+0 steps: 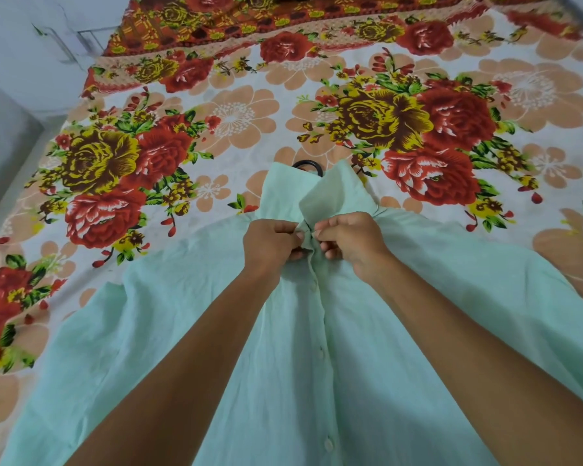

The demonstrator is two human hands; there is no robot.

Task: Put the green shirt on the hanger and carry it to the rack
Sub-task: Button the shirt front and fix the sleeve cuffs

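Observation:
The pale green shirt lies spread front-up on the bed, collar pointing away from me, with a row of white buttons down its middle. A black hanger hook pokes out above the collar; the remainder of the hanger is hidden inside the shirt. My left hand pinches the left edge of the placket just below the collar. My right hand pinches the right edge at the same spot, so both hands meet at the top button.
The bed is covered by a floral sheet with red and yellow roses. A white wall and a grey floor strip run along the left side of the bed. No rack is in view.

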